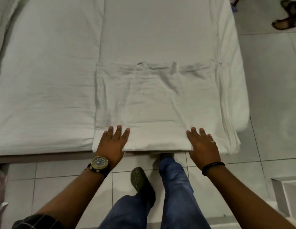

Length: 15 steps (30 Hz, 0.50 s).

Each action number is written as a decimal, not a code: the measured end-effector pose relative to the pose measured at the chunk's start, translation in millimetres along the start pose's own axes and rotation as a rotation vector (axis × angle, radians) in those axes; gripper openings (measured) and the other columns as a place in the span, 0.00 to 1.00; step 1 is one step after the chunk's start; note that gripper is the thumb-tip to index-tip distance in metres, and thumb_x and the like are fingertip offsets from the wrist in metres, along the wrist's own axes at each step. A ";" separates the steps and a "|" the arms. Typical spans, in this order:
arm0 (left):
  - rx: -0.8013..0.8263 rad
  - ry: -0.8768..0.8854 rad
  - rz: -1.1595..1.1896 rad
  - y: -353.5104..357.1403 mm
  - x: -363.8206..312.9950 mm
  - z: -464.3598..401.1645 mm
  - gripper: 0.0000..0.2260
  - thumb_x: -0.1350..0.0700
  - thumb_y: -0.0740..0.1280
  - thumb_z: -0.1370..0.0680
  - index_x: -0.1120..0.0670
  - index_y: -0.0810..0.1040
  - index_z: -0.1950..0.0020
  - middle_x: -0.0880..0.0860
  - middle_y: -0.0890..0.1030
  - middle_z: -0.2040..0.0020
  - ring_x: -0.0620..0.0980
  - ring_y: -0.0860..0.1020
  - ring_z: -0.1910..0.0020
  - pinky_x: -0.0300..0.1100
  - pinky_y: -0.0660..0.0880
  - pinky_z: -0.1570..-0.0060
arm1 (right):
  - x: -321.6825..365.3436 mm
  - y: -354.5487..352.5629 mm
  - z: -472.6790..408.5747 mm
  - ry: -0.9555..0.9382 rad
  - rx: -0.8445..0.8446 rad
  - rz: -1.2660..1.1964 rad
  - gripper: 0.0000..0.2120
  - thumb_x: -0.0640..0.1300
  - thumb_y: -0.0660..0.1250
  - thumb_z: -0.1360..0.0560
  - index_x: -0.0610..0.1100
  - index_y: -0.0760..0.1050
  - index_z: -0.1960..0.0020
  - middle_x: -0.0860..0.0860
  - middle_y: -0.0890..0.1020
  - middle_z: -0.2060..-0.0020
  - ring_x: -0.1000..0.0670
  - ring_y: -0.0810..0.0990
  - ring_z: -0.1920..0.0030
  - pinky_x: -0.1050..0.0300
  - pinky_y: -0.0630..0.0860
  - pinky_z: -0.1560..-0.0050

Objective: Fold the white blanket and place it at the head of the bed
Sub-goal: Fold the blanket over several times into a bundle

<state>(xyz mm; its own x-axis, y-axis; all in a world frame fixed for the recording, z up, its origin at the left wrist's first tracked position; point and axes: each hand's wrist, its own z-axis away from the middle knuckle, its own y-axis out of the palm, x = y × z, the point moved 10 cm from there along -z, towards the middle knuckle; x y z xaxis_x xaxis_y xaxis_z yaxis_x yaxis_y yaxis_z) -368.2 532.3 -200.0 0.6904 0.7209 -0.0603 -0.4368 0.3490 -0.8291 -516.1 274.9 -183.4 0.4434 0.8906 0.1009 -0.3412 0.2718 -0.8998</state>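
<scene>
Hands flat, fingers straight and slightly spread: left hand (111, 142) and right hand (203, 146) press the near edge of the folded white blanket (157, 104) on the bed (44, 80); nothing gripped.

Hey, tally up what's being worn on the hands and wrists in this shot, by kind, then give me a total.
Wristwatch: 1, on the left wrist, behind the left hand
Dark wristband: 1, on the right wrist
Ring: 1, on a finger of the right hand
Total: 3

Both hands lie flat on the folded white blanket.
</scene>
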 end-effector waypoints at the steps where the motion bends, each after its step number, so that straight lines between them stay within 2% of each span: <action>1: -0.011 -0.004 0.023 -4.2 -0.5 5.5 0.42 0.63 0.79 0.39 0.57 0.70 0.26 0.66 0.72 0.29 0.75 0.71 0.34 0.65 0.71 0.39 | 1.7 -5.0 4.4 0.014 0.000 -0.009 0.32 0.35 0.73 0.32 0.43 0.71 0.29 0.42 0.72 0.29 0.35 0.68 0.29 0.35 0.66 0.31; 3: -0.040 -0.030 0.071 -16.8 1.2 13.1 0.38 0.59 0.71 0.26 0.52 0.57 0.20 0.60 0.60 0.21 0.68 0.59 0.24 0.58 0.60 0.27 | 3.3 -19.0 7.3 0.043 0.031 -0.040 0.29 0.39 0.68 0.25 0.47 0.65 0.26 0.46 0.66 0.25 0.40 0.62 0.25 0.41 0.59 0.27; 5: -0.049 -0.048 0.114 -33.8 4.3 18.0 0.35 0.57 0.65 0.22 0.48 0.51 0.19 0.54 0.54 0.18 0.61 0.53 0.21 0.53 0.52 0.24 | 4.1 -40.0 6.2 0.054 0.034 -0.080 0.26 0.41 0.67 0.24 0.48 0.67 0.27 0.47 0.69 0.27 0.42 0.65 0.27 0.44 0.62 0.29; 6: -0.062 -0.056 0.135 -47.2 4.9 19.9 0.34 0.57 0.65 0.21 0.48 0.52 0.19 0.52 0.55 0.19 0.59 0.53 0.20 0.52 0.51 0.24 | 4.6 -56.2 4.0 0.055 -0.001 -0.111 0.24 0.41 0.67 0.25 0.47 0.71 0.29 0.46 0.74 0.31 0.41 0.71 0.31 0.45 0.67 0.33; 8: -0.096 -0.061 0.193 -79.3 6.5 21.9 0.30 0.58 0.65 0.22 0.48 0.61 0.21 0.52 0.63 0.21 0.57 0.61 0.22 0.52 0.53 0.24 | 3.2 -93.1 -3.7 0.069 -0.089 -0.165 0.16 0.40 0.66 0.26 0.47 0.78 0.39 0.45 0.83 0.44 0.41 0.80 0.46 0.49 0.76 0.46; 10: -0.209 -0.068 0.263 -120.7 12.8 19.0 0.22 0.57 0.64 0.25 0.49 0.76 0.31 0.54 0.78 0.32 0.58 0.75 0.33 0.52 0.65 0.31 | 3.6 -128.6 -18.2 0.072 -0.134 -0.135 0.10 0.41 0.64 0.26 0.47 0.80 0.47 0.47 0.83 0.52 0.42 0.81 0.54 0.49 0.77 0.53; 11: -0.286 -0.076 0.267 -145.0 18.0 14.5 0.18 0.56 0.64 0.27 0.49 0.82 0.39 0.55 0.83 0.41 0.60 0.80 0.42 0.51 0.72 0.41 | 3.3 -148.4 -28.8 0.062 -0.176 -0.115 0.09 0.41 0.63 0.26 0.47 0.79 0.48 0.47 0.82 0.54 0.41 0.81 0.55 0.48 0.76 0.54; 13: -0.380 -0.077 0.194 -195.3 27.0 -1.8 0.11 0.53 0.65 0.29 0.48 0.83 0.50 0.53 0.84 0.53 0.61 0.82 0.55 0.47 0.74 0.58 | 3.2 -190.5 -55.6 0.040 -0.261 -0.094 0.08 0.42 0.63 0.25 0.47 0.79 0.49 0.46 0.82 0.54 0.39 0.80 0.54 0.47 0.75 0.53; 15: -0.460 -0.071 0.091 -249.6 35.0 -30.4 0.08 0.52 0.66 0.30 0.50 0.82 0.54 0.54 0.84 0.57 0.61 0.82 0.59 0.46 0.74 0.62 | 2.6 -232.7 -94.0 0.011 -0.319 -0.058 0.08 0.42 0.63 0.26 0.47 0.78 0.49 0.45 0.82 0.52 0.38 0.80 0.51 0.45 0.73 0.49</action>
<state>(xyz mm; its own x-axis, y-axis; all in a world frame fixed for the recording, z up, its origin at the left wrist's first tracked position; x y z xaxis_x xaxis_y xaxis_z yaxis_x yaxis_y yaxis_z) -217.5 452.2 -12.1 0.6133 0.7808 -0.1193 -0.1817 -0.0076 -0.9833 -357.6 179.7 -13.7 0.4641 0.8725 0.1530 -0.0384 0.1923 -0.9806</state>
